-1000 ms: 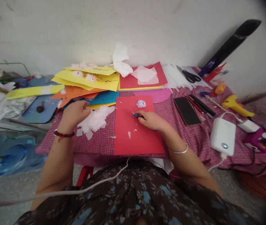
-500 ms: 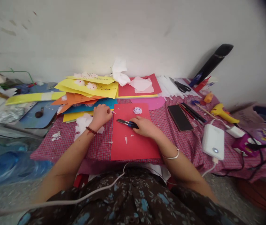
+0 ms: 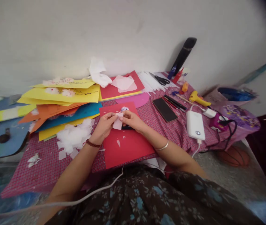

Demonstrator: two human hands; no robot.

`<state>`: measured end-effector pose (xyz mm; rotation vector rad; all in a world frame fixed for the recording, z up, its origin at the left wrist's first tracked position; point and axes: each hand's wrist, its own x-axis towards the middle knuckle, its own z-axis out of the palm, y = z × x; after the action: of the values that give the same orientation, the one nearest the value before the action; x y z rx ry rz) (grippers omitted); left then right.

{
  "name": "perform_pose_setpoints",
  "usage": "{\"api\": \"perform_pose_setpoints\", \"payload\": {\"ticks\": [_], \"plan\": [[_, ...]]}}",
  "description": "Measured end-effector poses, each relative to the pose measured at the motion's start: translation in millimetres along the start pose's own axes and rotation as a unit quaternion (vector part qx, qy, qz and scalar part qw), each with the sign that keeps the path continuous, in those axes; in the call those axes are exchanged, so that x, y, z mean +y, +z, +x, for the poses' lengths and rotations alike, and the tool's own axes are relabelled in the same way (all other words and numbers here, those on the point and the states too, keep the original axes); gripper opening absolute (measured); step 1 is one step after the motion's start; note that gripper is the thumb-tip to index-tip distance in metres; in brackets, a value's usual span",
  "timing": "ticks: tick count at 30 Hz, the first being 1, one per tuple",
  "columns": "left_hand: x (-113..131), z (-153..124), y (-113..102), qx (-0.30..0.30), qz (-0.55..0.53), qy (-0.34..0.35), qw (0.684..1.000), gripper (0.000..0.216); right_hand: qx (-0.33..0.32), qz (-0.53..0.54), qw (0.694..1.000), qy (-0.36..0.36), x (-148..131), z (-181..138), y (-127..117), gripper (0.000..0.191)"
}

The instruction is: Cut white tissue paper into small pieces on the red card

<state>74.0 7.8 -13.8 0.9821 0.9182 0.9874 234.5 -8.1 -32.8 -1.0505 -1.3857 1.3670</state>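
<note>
Between the fingertips of my left hand (image 3: pixel 106 123) and my right hand (image 3: pixel 133 120) is a small piece of white tissue paper (image 3: pixel 118 123), pinched from both sides. They hold it above a sheet of red paper (image 3: pixel 128 151) at the table's front. A dark utility knife (image 3: pixel 127 127) lies on the red paper, mostly hidden by the tissue and my right hand. Just beyond the fingers sits a round white-and-purple paper tuft (image 3: pixel 124 109). Small white scraps (image 3: pixel 118 143) are scattered nearer to me. A heap of white tissue pieces (image 3: pixel 75 134) lies left of my left hand.
Yellow, orange and blue sheets (image 3: pixel 62 95) are stacked at the back left. Scissors (image 3: pixel 162 80) rest on white strips at the back. To the right are a phone (image 3: pixel 165 110), pens (image 3: pixel 175 103), a power bank (image 3: pixel 195 125) with cables and a yellow glue gun (image 3: pixel 199 98).
My right hand has let go of the utility knife, left on the red paper. Both hands have come together and now pinch a tissue piece. The camera view has turned right.
</note>
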Motion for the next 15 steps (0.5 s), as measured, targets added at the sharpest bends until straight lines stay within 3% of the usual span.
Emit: {"api": "perform_pose_setpoints", "payload": {"ticks": [3, 5, 9, 11, 15], "plan": [[-8.2, -5.1, 1.1, -0.025, -0.031, -0.009, 0.999, 0.030, 0.035, 0.074, 0.996, 0.031, 6.2, 3.9, -1.7, 0.035], [-9.2, -8.7, -2.3, -0.062, -0.031, 0.005, 0.998, 0.041, 0.047, 0.118, 0.990, 0.053, 7.0, 5.7, -4.5, 0.034], [-13.0, -11.0, -11.0, -0.123, 0.116, 0.133, 0.977, 0.065, 0.055, 0.176, 0.979, 0.083, 3.7, 6.3, -10.0, 0.034], [-16.6, -11.2, -13.6, -0.118, 0.209, 0.206, 0.949, 0.061, 0.055, 0.187, 0.977, 0.091, 1.9, 5.8, -11.3, 0.033], [-18.3, -14.3, -13.8, -0.093, 0.329, 0.305, 0.889, 0.025, 0.050, 0.182, 0.977, 0.100, 0.7, 5.7, -10.8, 0.027]]}}
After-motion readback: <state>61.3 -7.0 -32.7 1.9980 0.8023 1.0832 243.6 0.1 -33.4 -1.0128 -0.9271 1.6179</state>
